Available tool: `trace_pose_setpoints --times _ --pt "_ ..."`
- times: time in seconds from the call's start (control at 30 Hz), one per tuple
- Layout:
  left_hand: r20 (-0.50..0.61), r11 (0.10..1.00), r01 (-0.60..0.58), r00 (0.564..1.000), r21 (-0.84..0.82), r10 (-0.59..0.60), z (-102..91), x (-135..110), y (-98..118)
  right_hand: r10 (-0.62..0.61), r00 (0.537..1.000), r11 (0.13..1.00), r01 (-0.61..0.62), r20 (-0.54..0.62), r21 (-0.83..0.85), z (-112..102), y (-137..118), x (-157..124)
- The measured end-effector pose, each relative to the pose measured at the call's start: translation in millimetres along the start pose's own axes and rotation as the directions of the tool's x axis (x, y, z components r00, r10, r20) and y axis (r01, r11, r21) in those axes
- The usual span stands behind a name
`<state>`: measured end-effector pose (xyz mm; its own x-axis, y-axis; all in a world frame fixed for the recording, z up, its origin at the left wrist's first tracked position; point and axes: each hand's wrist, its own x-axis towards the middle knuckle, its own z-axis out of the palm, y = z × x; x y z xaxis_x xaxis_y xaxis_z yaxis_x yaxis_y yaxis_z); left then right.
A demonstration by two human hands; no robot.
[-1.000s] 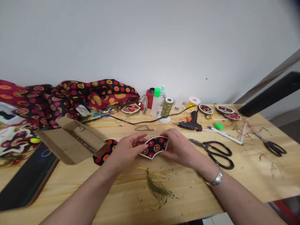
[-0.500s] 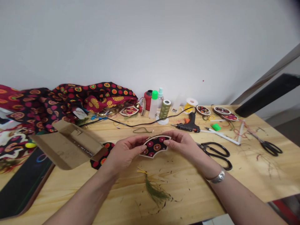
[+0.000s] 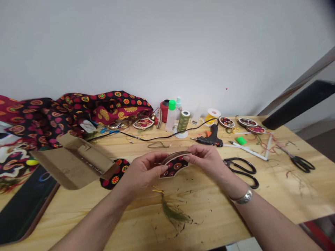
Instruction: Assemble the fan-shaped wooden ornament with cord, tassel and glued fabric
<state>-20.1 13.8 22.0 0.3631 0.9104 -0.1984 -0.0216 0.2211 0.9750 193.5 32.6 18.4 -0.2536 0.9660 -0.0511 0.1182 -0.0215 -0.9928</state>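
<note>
Between my two hands is a fan-shaped, fabric-covered piece [image 3: 175, 166], dark with red and orange round motifs and a pale edge. Its thick, layered-looking top edge faces me. My left hand [image 3: 142, 170] pinches its left end, thumb in front and fingers behind. The right end is pinched the same way by my right hand [image 3: 206, 160], with a silver bracelet [image 3: 244, 198] at the wrist. Below the piece, a green thread tassel [image 3: 172, 211] tied in yellow lies on the wooden table [image 3: 209, 223] among dark thread bits. Black-handled scissors [image 3: 243, 170] lie partly behind my right forearm.
An open cardboard box [image 3: 75, 164] stands left, beside patterned fabric [image 3: 115, 172]. Behind are a thread spool [image 3: 184, 122], a green-capped bottle [image 3: 171, 116] and a black glue gun [image 3: 210, 137] with its cord. Further right lie a green cap [image 3: 241, 141] and smaller scissors [image 3: 300, 163].
The fan-shaped piece has tilted in my hands, so its thick top edge now shows and its patterned front looks narrower. Both hands keep their hold.
</note>
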Motion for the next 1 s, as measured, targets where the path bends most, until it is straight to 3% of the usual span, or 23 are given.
trace_pose_setpoints --times 0.17,0.4,0.6,0.87,1.0 --pt "0.064 1.0 0.019 0.998 0.002 -0.019 4.3 0.4 -3.6 0.005 0.999 1.0 -0.006 0.035 0.009 0.9 2.3 -0.6" --pt "0.026 0.999 0.001 1.0 0.054 -0.002 5.3 -1.5 -3.8 0.003 0.992 0.992 -0.018 0.125 0.122 1.3 -0.6 -0.1" --pt "-0.003 0.994 -0.04 0.999 0.1 0.04 7.0 -1.2 -4.3 -0.017 0.999 0.989 0.012 0.036 0.147 2.5 1.5 -0.4" --pt "-0.041 0.966 -0.125 0.99 0.225 0.138 6.4 -3.2 -3.0 -0.265 0.964 0.957 0.268 0.035 -0.111 -0.5 -3.7 -1.7" --pt "-0.086 0.945 -0.135 0.982 0.297 0.168 5.3 -3.7 -4.7 -0.336 0.941 0.928 0.336 0.027 -0.162 -0.6 -5.4 -2.7"
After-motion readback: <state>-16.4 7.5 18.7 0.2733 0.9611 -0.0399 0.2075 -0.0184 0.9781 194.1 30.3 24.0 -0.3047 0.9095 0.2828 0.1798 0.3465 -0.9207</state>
